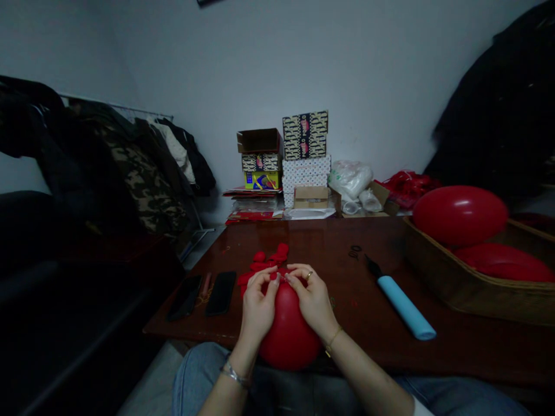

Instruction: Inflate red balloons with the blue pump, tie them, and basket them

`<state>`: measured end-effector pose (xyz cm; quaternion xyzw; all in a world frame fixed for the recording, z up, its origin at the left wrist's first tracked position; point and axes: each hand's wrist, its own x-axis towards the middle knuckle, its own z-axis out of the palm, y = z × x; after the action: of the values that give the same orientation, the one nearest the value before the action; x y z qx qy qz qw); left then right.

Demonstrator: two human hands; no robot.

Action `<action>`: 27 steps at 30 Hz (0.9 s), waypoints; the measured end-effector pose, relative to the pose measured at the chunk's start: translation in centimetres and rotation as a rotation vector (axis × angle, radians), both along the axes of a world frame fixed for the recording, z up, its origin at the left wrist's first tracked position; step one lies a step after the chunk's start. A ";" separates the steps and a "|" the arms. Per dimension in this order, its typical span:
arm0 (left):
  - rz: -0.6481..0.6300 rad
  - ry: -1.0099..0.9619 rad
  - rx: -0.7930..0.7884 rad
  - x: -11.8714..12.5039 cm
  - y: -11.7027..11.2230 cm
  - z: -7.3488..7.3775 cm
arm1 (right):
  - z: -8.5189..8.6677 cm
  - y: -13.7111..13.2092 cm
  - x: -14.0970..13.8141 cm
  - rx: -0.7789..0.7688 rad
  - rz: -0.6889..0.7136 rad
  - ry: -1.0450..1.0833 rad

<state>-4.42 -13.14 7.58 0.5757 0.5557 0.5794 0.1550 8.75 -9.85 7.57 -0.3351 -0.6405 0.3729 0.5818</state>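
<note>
An inflated red balloon sits between my forearms at the table's front edge, its neck pointing away from me. My left hand pinches the neck from the left, thumb and forefinger together. From the right, my right hand pinches the same neck, its fingertips close to the left ones. The very end of the neck is partly hidden by my fingers. Just beyond my hands lies a loose pile of uninflated red balloons.
Two dark phones lie left on the brown table. At right are a light-blue balloon pump, black scissors-like loops and a wicker basket holding inflated red balloons. Stacked boxes stand against the wall.
</note>
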 end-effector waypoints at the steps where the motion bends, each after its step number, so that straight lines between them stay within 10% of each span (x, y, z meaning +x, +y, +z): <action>1: -0.002 0.009 -0.004 0.0 0.0 0.0 | -0.1 0.2 0.0 -0.023 0.003 0.029; 15: -0.009 -0.057 0.008 0.2 -0.2 0.1 | 0.2 -0.2 0.4 0.032 0.014 -0.181; 23: -0.018 -0.071 -0.073 -0.2 -0.4 -0.3 | -0.6 0.7 0.8 -0.130 0.044 0.138; 27: -0.031 -0.142 -0.087 -0.8 -0.4 -0.2 | -1.4 0.9 2.7 -0.079 0.057 -0.199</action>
<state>-5.27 -13.53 7.38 0.5345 0.5591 0.5914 0.2279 11.47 -8.99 6.13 -0.3746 -0.6891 0.3794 0.4908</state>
